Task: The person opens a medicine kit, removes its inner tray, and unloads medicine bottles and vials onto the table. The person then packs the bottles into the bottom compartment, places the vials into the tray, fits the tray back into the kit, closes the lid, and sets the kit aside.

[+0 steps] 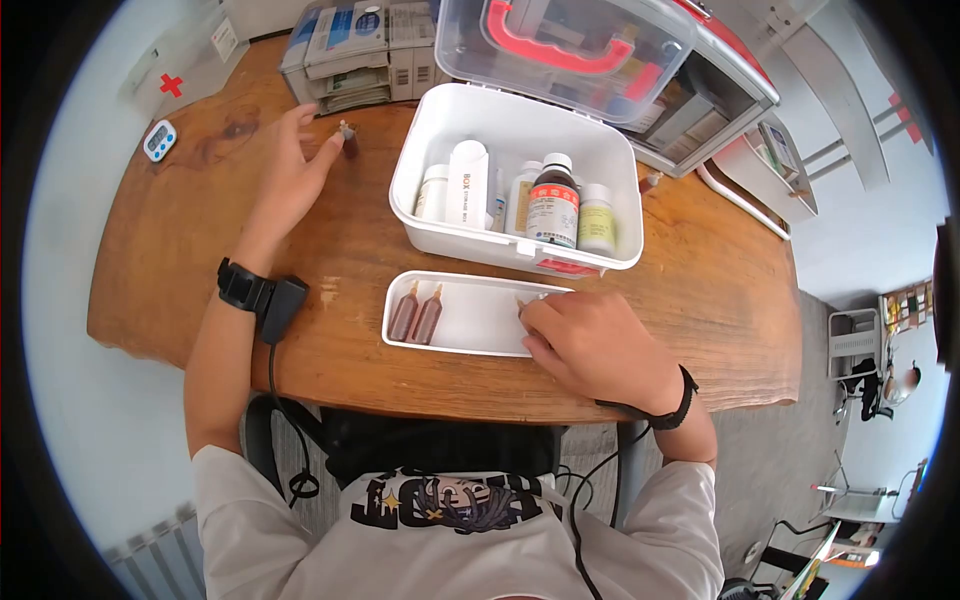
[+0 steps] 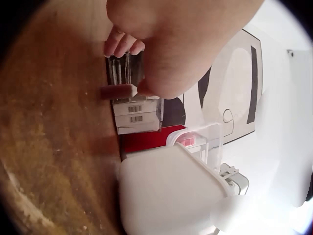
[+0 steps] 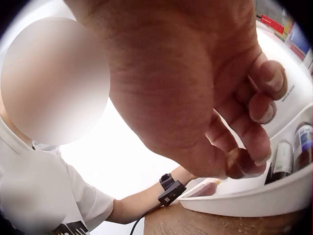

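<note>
My left hand (image 1: pixel 295 165) is at the far left of the table, index finger and thumb spread apart. Its thumb tip overlaps the top of a brown glass ampoule (image 2: pixel 117 91) standing on the wood. My right hand (image 1: pixel 600 340) reaches down over the right end of a white tray (image 1: pixel 470 347), fingers curled. It pinches an ampoule (image 1: pixel 521 304) whose tip shows by the fingertips; the rest is hidden. Two brown ampoules (image 1: pixel 426 318) lie side by side in the tray's left end. Beyond the fingers in the right wrist view are dark labelled vials (image 3: pixel 282 160).
Behind the tray stands an open white medicine box (image 1: pixel 410 205) with several bottles (image 1: pixel 552 205) and a clear lid (image 1: pixel 570 85). Stacked cartons (image 1: pixel 350 45) are at the back left, a small timer (image 1: pixel 159 141) at the left edge. Another ampoule (image 1: pixel 650 181) is right of the box.
</note>
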### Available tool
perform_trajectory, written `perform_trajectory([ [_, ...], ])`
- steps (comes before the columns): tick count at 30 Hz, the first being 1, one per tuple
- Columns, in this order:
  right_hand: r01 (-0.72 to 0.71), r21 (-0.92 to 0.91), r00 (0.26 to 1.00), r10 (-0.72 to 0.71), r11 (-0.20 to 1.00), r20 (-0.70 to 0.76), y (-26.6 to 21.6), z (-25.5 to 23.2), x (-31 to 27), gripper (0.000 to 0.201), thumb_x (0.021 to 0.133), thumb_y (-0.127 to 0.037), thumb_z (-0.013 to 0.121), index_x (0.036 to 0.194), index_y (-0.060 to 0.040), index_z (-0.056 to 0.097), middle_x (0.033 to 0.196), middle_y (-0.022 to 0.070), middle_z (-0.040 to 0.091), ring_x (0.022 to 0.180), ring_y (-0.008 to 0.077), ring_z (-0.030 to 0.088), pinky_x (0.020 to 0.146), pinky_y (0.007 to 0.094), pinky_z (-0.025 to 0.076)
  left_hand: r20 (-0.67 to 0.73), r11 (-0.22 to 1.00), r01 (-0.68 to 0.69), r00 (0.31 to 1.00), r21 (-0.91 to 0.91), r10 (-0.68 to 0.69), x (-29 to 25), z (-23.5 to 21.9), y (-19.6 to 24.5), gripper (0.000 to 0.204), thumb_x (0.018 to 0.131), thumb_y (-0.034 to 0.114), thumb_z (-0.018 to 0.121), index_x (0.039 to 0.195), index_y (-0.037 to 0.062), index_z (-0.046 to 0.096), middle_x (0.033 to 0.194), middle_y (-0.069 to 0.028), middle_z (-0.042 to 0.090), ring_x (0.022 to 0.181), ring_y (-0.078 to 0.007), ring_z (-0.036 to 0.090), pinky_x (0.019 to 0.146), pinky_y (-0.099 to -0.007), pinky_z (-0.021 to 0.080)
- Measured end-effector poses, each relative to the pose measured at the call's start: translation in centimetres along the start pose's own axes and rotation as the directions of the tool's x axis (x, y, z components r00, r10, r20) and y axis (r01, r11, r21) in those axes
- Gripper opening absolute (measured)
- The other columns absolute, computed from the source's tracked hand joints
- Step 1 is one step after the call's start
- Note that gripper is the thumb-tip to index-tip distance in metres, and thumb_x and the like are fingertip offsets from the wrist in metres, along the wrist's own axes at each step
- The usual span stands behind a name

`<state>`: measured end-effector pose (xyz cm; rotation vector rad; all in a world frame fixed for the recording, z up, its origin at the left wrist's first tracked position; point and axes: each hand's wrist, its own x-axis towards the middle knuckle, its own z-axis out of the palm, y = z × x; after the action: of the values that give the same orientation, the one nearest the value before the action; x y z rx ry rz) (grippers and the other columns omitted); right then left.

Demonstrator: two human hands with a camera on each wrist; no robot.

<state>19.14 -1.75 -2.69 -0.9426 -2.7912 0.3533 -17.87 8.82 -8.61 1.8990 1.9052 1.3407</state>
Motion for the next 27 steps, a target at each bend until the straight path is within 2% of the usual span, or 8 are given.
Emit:
perform_trajectory([
  [7,0.001,0.349,0.999,-0.016,0.937,0.041,2.5,-3.8,-0.2,0.016,0.087,-0.016,0.068,0.082,-0.0023,0.063,0.074,0.0125,0.064,0.066,0.0282,0.062,0.058,0.0368,0.047,0.060,0.991,-0.012,0.998,-0.135,0.020,1.1,1.4,-1.5,0.025,0.095,0.012,0.061,0.118,0.0027,0.061,0.115,-0.0127,0.056,0.104,-0.0234,0.058,0.087,-0.0327,0.049],
  [12,-0.192,0.555,0.981,0.181,0.809,0.075,9.8,-7.5,-5.6,0.014,0.088,-0.015,0.072,0.092,-0.0020,0.068,0.072,0.0029,0.063,0.064,0.0099,0.055,0.059,0.0257,0.041,0.100,0.990,-0.033,0.994,-0.134,0.046,1.0,1.2,-0.9,0.035,0.086,-0.003,0.057,0.120,0.0031,0.060,0.117,-0.0122,0.056,0.106,-0.0228,0.058,0.087,-0.0322,0.050],
  [13,-0.191,0.555,0.981,0.182,0.810,0.071,11.5,-6.9,-6.0,0.014,0.088,-0.015,0.072,0.092,-0.0020,0.068,0.072,0.0029,0.063,0.064,0.0099,0.055,0.059,0.0257,0.041,0.110,0.992,-0.035,0.993,-0.121,0.048,0.8,0.9,-0.2,0.040,0.083,-0.007,0.055,0.121,0.0034,0.060,0.118,-0.0120,0.056,0.106,-0.0227,0.058,0.087,-0.0321,0.050],
  [15,-0.429,0.608,0.793,0.601,0.668,-0.101,15.2,-5.1,-5.8,0.019,0.087,-0.017,0.072,0.096,-0.0011,0.067,0.077,0.0029,0.065,0.066,0.0083,0.055,0.059,0.0247,0.041,0.145,0.990,-0.013,0.989,-0.139,0.033,0.2,0.8,1.0,0.045,0.081,-0.010,0.052,0.123,0.0042,0.059,0.119,-0.0106,0.056,0.108,-0.0220,0.057,0.089,-0.0316,0.048],
  [17,-0.484,0.389,0.722,0.608,0.784,-0.329,18.3,-3.3,-4.1,0.028,0.087,-0.020,0.072,0.104,0.0011,0.066,0.084,0.0071,0.066,0.067,0.0103,0.056,0.060,0.0260,0.044,0.179,0.988,0.007,0.984,-0.153,0.021,0.1,1.0,2.0,0.050,0.079,-0.013,0.049,0.125,0.0050,0.059,0.120,-0.0092,0.055,0.110,-0.0213,0.055,0.092,-0.0311,0.047],
  [20,-0.506,0.433,0.653,0.660,0.746,-0.372,19.0,-1.7,-1.7,0.039,0.085,-0.023,0.074,0.114,0.0016,0.065,0.089,0.0080,0.065,0.069,0.0123,0.056,0.064,0.0280,0.046,0.234,0.983,-0.099,0.963,-0.157,0.134,0.1,1.9,1.9,0.046,0.080,-0.011,0.055,0.124,0.0039,0.060,0.120,-0.0088,0.057,0.112,-0.0223,0.056,0.093,-0.0308,0.047],
  [22,-0.492,0.430,0.651,0.648,0.757,-0.395,20.1,-0.7,-0.7,0.039,0.086,-0.022,0.074,0.116,0.0004,0.066,0.090,0.0076,0.065,0.071,0.0140,0.056,0.066,0.0299,0.048,0.323,0.968,-0.230,0.913,-0.096,0.249,0.5,2.3,2.6,0.038,0.081,-0.001,0.064,0.118,0.0042,0.064,0.120,-0.0141,0.059,0.110,-0.0297,0.056,0.097,-0.0365,0.046],
  [27,-0.437,0.498,0.711,0.627,0.749,-0.318,21.0,-0.1,-0.6,0.028,0.087,-0.018,0.072,0.108,-0.0005,0.070,0.088,0.0056,0.066,0.071,0.0134,0.055,0.065,0.0285,0.046,0.433,0.952,-0.275,0.880,0.133,0.194,-0.2,2.3,4.2,0.025,0.083,0.003,0.066,0.107,0.0010,0.067,0.111,-0.0127,0.061,0.112,-0.0306,0.053,0.097,-0.0388,0.044],
])
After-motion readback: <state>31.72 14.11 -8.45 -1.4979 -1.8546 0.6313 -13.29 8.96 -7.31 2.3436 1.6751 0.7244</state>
